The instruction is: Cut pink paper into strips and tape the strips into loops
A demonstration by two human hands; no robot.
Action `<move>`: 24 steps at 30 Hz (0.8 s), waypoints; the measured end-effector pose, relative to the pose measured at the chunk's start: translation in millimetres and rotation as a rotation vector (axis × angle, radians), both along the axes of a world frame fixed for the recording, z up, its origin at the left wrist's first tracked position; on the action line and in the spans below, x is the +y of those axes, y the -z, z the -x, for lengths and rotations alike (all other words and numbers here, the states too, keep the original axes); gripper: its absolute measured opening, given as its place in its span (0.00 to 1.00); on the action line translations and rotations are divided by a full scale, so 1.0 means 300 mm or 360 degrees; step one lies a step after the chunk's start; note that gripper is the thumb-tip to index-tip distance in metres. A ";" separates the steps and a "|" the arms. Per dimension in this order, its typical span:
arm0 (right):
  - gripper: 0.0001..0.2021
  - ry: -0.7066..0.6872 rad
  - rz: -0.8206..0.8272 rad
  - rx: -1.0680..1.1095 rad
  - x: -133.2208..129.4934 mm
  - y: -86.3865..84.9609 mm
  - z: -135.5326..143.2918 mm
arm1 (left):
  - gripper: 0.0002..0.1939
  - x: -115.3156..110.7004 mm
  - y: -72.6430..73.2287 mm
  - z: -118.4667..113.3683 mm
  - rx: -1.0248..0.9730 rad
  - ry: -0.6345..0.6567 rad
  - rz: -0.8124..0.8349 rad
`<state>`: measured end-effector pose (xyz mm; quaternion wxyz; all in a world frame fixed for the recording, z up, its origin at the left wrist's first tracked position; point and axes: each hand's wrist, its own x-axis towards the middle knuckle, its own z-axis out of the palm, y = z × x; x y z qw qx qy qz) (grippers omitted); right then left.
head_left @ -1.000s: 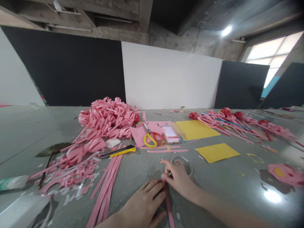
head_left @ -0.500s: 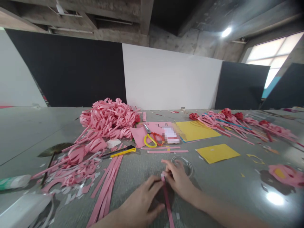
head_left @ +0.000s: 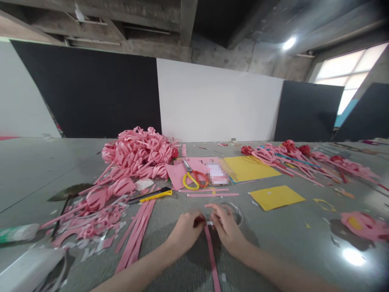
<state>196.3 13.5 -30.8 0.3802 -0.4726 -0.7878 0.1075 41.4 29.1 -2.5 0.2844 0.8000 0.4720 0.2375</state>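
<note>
A narrow pink paper strip (head_left: 212,255) runs from the lower edge up between my hands, with a small white piece (head_left: 210,223) at its far end. My left hand (head_left: 189,228) is closed, its fingertips curled together at the left side of that end. From the other side my right hand (head_left: 225,228) pinches at the same end, its index finger stretched out over it. Just behind my right hand lies a clear tape roll (head_left: 240,211), partly hidden. A bundle of cut pink strips (head_left: 138,239) lies left of my left hand.
Beyond my hands lie scissors (head_left: 191,178), a phone (head_left: 218,175), a utility knife (head_left: 156,194) and yellow sheets (head_left: 278,197). A heap of pink paper loops (head_left: 139,152) stands back left. Paper flowers (head_left: 279,156) lie back right. A white box (head_left: 30,269) sits front left.
My left hand has moved up and forward, and its spread fingers have closed at the strip's far end. My right hand stays close by, nearly in place.
</note>
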 end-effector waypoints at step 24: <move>0.07 -0.0012 0.0062 -0.0181 0.000 -0.005 0.018 | 0.09 0.006 0.043 0.029 -0.0203 0.0241 -0.0130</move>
